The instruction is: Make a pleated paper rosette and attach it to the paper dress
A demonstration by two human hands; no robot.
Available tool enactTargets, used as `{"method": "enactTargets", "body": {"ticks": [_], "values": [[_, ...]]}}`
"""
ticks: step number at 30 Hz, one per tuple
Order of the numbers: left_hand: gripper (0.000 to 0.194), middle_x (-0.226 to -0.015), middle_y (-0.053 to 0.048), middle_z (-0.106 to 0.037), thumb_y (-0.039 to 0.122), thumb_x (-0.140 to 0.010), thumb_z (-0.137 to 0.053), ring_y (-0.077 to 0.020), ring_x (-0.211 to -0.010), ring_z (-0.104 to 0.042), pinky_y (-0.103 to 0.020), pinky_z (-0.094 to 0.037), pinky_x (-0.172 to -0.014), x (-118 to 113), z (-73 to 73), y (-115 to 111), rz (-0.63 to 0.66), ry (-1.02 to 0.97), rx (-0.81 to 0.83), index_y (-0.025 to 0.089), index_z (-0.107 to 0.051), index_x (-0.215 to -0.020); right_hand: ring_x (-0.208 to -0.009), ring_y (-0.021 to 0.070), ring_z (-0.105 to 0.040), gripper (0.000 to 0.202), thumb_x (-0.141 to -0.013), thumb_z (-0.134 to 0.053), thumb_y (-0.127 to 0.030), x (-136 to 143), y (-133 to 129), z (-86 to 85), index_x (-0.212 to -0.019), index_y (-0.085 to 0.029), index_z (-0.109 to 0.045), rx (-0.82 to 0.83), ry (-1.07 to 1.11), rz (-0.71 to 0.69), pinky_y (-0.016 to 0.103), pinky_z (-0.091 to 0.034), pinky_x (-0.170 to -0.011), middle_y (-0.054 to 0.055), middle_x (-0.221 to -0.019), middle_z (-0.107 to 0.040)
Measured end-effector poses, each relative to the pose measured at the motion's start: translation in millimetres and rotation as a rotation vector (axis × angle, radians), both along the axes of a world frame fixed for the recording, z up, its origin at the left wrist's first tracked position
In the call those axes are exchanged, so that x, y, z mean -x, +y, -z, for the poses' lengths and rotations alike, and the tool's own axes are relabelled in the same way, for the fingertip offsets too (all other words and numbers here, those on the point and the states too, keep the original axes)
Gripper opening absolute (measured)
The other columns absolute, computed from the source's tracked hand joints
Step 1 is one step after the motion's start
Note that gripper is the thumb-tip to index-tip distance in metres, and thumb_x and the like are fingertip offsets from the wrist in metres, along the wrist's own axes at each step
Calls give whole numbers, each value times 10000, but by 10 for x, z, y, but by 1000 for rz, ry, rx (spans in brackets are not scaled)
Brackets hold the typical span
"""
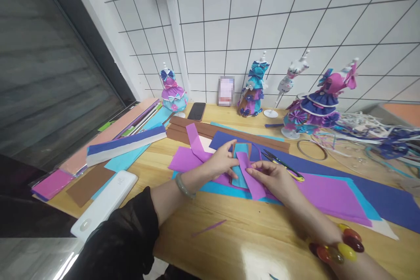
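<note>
My right hand (267, 173) pinches the edge of a short purple crepe paper strip (250, 179) between thumb and fingers. The strip slants over a light blue paper piece (241, 179), which has a brown paper edge showing around it. At the left side of these pieces, my left hand (225, 157) has its fingers spread, with fingertips touching the blue piece. Scissors (284, 164) with black and yellow handles lie just beyond my right hand. Beneath both hands are layered sheets, including a large purple sheet (331, 194) and a dark blue sheet (370, 188).
Small dress forms in paper dresses stand along the wall, one turquoise-topped (257, 83), beside a bare form (292, 74). A propped phone (225, 92), a dark phone (197, 111), a long white device (105, 203), paper stacks (127, 146) and tangled ribbons (370, 127) surround the work.
</note>
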State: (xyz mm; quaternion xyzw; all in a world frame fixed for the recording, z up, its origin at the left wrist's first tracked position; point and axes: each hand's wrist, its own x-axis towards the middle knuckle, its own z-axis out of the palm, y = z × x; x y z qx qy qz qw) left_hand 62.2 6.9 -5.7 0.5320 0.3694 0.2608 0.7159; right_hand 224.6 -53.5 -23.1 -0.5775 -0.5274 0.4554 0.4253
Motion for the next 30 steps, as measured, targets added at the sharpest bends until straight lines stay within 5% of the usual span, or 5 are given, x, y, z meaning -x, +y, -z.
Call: {"method": "enactTargets", "body": {"ticks": [5, 10, 16, 20, 30], "values": [[845, -767, -2, -560, 185, -664, -604, -79, -401, -529, -221, -457, -392, 0, 63, 19, 43, 15, -43, 250, -115, -1351, -480, 131, -549, 299, -581, -695, -438, -11, -24, -89, -715, -172, -666, 10, -14, 56, 246, -417, -452, 4, -600, -648], [697, -768, -11, -560, 177, -646, -613, -94, -462, -551, -224, -470, -392, -11, 78, 34, 0, -7, 3, 219, -296, -1266, -536, 135, -567, 255, -571, -720, -389, -190, 33, -152, -706, -177, -678, -17, -10, 296, 249, -435, -499, 20, -673, -676], [449, -766, -24, -573, 154, -638, -619, -91, -495, -551, -198, -464, -377, -13, 96, 56, -9, -41, 73, 168, -457, -1057, -528, 109, -556, 154, -581, -734, -292, -463, 199, -46, -666, -220, -628, -28, 488, 437, 229, -456, -486, -27, -632, -632], [328, -735, -27, -582, 145, -641, -608, -87, -494, -554, -195, -473, -392, -28, 152, 70, -11, -21, 113, 142, -497, -950, -493, 84, -536, 178, -579, -743, -276, -392, 161, -131, -674, -233, -599, 63, 694, 389, 203, -458, -466, -60, -614, -606], [354, -734, -29, -602, 253, -622, -663, -88, -468, -557, -207, -478, -392, -45, 233, 46, 48, -29, 62, 140, -576, -946, -379, 43, -439, 258, -607, -729, -333, 157, -90, -130, -730, -177, -564, 160, 481, -9, 153, -307, -359, -43, -524, -589]]}}
